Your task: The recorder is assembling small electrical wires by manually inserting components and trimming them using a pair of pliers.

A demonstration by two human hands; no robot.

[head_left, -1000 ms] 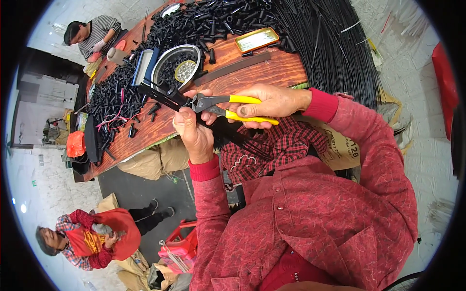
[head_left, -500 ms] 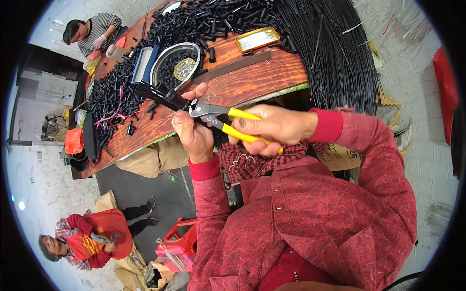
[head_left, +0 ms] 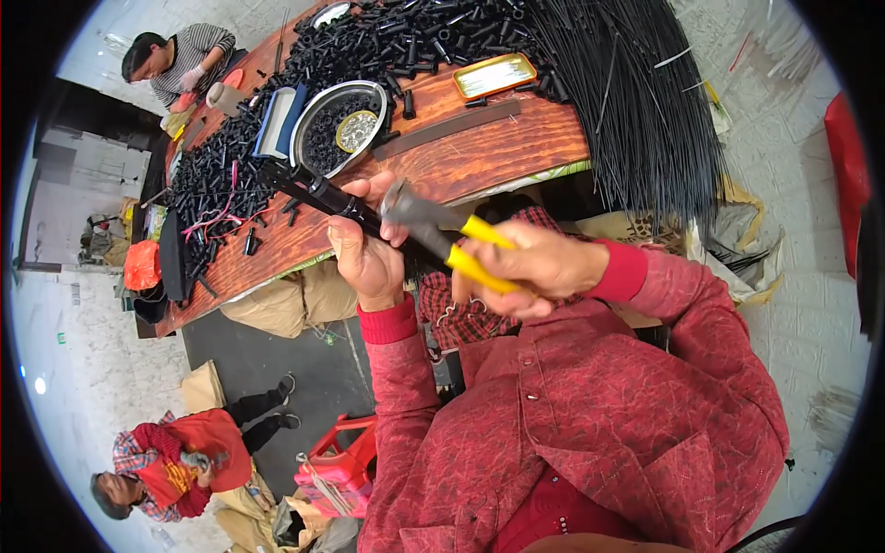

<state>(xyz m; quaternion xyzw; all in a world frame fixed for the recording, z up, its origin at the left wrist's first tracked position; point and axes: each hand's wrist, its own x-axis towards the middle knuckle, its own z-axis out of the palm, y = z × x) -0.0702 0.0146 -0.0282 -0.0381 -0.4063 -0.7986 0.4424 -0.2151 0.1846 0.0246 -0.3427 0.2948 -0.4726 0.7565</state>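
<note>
My left hand (head_left: 369, 258) is closed round a long black tubular part (head_left: 324, 195), which slants from the table's edge down toward my right hand. Pincers with yellow handles (head_left: 442, 235) are gripped in my right hand (head_left: 544, 267). Their metal jaws, blurred by motion, lie over the black part beside my left fingers, and whether they touch it I cannot tell. Just past the far end of the part stands a round metal bowl (head_left: 297, 152) of small black pieces, with a small yellow-rimmed dish (head_left: 357, 132) of shiny bits in it.
Black tubular fittings (head_left: 406, 41) are heaped across the wooden table (head_left: 516, 152). A yellow tray (head_left: 495, 76), a dark flat bar (head_left: 452, 127) and a blue-edged box (head_left: 278, 120) lie there too. Long black strips (head_left: 627, 111) hang at right. Two people (head_left: 189, 64) are at left.
The pincers have come off the near end of the black part and swung lower. More of the black part now shows below my left hand. The person at lower left has shifted slightly.
</note>
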